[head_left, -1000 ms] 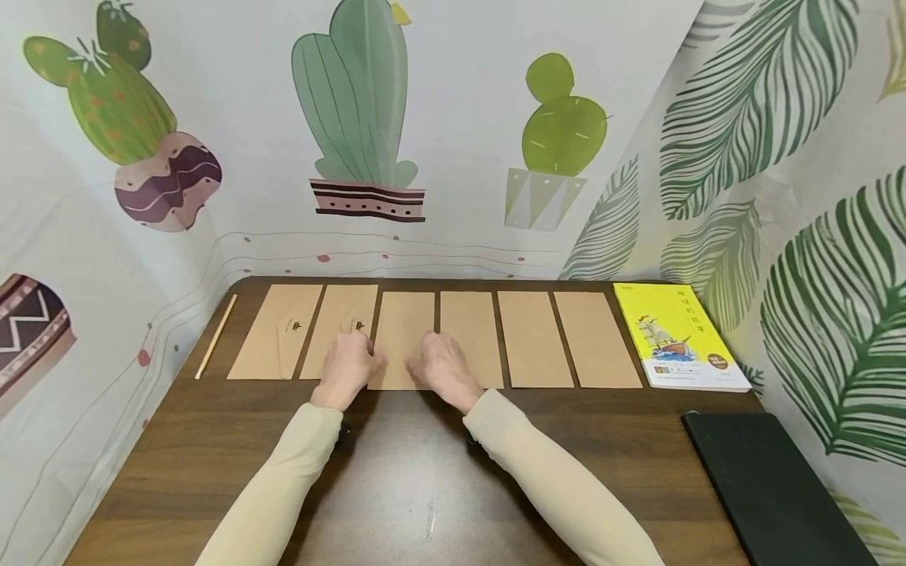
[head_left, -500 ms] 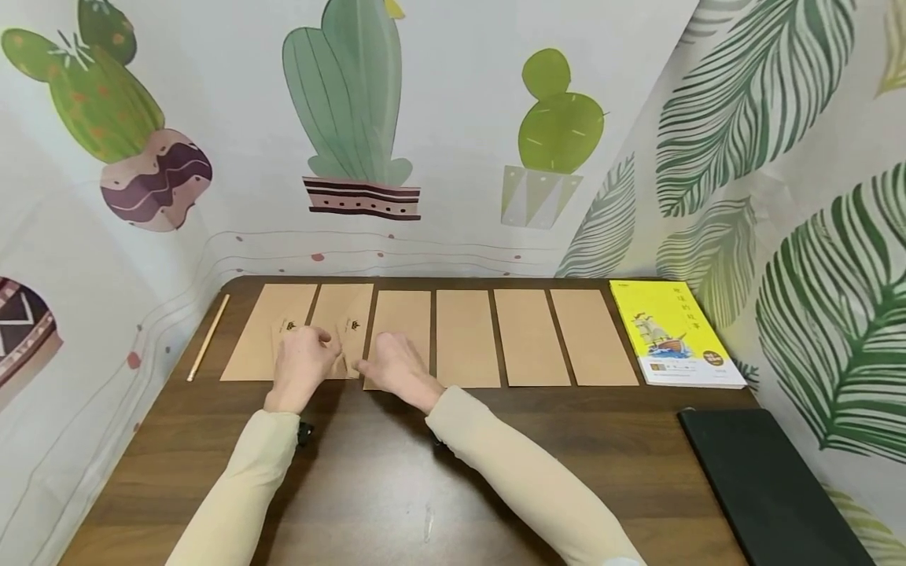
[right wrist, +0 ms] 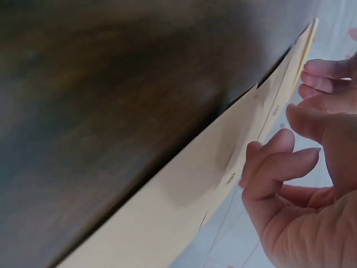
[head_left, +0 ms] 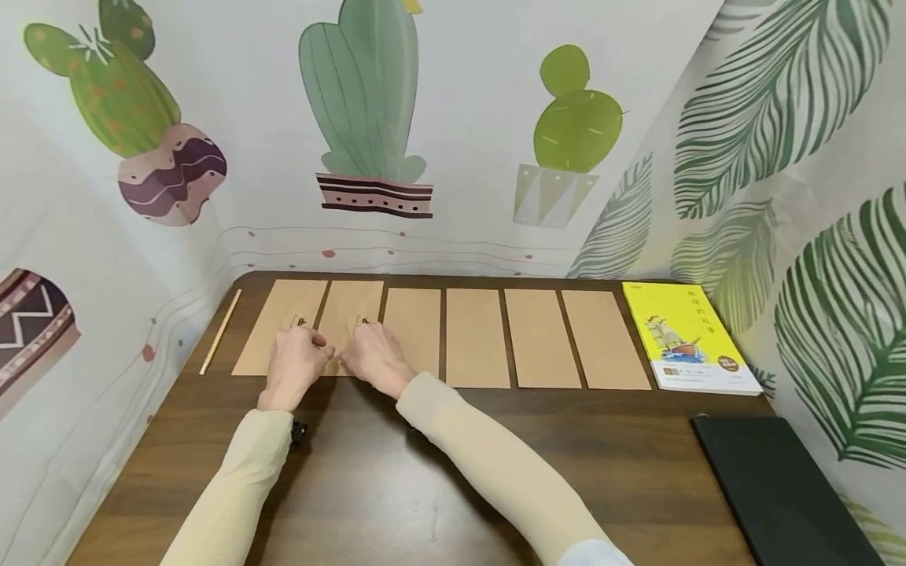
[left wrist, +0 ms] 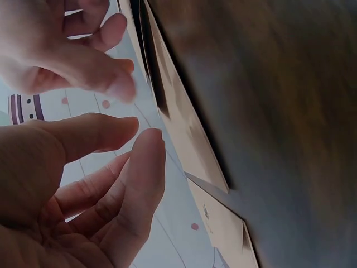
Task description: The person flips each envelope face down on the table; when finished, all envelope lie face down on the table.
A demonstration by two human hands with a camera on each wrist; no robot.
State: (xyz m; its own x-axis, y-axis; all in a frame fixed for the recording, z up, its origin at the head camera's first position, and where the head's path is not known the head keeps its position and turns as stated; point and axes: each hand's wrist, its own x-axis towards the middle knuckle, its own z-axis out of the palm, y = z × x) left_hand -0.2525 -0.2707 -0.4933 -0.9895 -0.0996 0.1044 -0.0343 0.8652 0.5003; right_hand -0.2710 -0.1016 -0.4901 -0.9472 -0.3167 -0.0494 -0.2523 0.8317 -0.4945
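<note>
Over the lower part of the leftmost brown kraft-paper envelope (head_left: 286, 303) hovers my left hand (head_left: 292, 363). Its thumb and forefinger come close together with a small gap and nothing between them in the left wrist view. My right hand (head_left: 375, 354) is over the second envelope (head_left: 354, 297), fingers loosely bent and thumb apart in the right wrist view, holding nothing. Both envelopes lie flat and carry a small dark print, part of it showing just above the hands. The two hands nearly meet, and they hide the envelopes' lower parts.
Several plain brown envelopes (head_left: 477, 338) continue the row to the right. A pencil (head_left: 221, 330) lies at the far left of the wooden table (head_left: 354, 487). A yellow book (head_left: 672, 314) ends the row, with a flat black board (head_left: 778, 487) nearer the front.
My left hand has moved left from the second envelope to the first. My right hand has shifted left from the third and fourth envelopes to the second.
</note>
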